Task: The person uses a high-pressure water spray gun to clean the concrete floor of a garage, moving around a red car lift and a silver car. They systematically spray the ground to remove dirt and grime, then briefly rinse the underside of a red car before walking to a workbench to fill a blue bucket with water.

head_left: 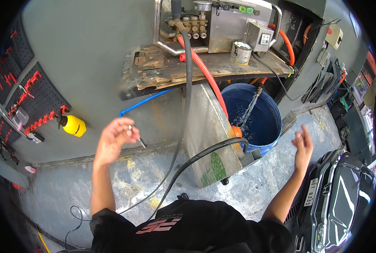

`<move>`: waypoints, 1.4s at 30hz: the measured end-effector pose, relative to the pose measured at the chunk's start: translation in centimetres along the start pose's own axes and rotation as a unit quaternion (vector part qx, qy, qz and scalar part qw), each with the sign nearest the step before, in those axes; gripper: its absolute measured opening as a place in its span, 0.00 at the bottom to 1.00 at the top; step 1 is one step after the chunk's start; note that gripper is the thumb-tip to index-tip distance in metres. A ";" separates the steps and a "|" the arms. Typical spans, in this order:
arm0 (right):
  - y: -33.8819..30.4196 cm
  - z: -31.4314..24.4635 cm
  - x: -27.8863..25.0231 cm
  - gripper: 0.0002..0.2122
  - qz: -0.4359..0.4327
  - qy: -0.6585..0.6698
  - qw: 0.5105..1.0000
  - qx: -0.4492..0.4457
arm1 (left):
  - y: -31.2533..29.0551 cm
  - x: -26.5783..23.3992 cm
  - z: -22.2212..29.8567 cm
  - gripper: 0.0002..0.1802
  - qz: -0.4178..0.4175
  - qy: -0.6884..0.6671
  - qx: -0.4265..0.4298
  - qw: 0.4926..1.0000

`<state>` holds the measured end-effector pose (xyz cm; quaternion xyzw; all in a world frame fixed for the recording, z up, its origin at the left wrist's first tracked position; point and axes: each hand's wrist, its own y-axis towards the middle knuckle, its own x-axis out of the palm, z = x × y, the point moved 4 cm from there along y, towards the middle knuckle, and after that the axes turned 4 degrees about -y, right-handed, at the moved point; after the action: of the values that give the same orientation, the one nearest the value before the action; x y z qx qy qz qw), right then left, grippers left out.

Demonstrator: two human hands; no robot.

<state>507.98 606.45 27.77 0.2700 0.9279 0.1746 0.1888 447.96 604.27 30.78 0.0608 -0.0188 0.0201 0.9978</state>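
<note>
My left hand (117, 139) is raised at the left, its fingers pinched round a short, thin metal rod (142, 143). One end of the rod sticks out below the fingertips; its exact kind is too small to tell. My right hand (302, 149) hovers at the right with its fingers partly stretched, holding nothing. The blue drum (276, 114) is nearest to it, with water running in from above. Between my hands stands a grey metal box (202, 126) with a black hose (196, 158) arching over it.
A pressure pump machine (230, 29) and a tin can (241, 53) sit on a worn wooden shelf (167, 67). An orange corrugated hose (204, 69) hangs down from there. A yellow spray bottle (74, 125) is at the left wall. A black vehicle (344, 198) stands at the right.
</note>
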 end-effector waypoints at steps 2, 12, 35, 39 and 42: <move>-3.3 3.5 -0.2 0.23 -0.008 0.015 0.997 0.071 | 2.4 0.1 3.1 0.18 -0.003 0.052 0.083 0.995; -9.9 4.6 -1.6 0.22 0.009 -0.129 0.985 0.118 | 15.9 12.0 13.1 0.15 -0.122 0.046 0.304 0.944; 1.5 9.2 -7.2 0.22 -0.124 -0.027 0.990 0.053 | 31.5 32.2 8.5 0.21 0.058 0.404 0.206 0.889; 8.0 1.5 -8.0 0.17 -0.130 0.167 0.970 -0.123 | 28.1 29.9 9.8 0.20 0.109 0.330 0.248 0.904; 11.3 -6.5 -11.4 0.16 -0.082 0.135 0.907 -0.391 | 21.4 28.8 10.8 0.17 0.060 0.170 0.200 0.963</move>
<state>518.92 607.52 41.12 0.0711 0.8205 0.5424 0.1657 475.47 625.24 45.25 0.2540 0.1520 0.0929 0.9506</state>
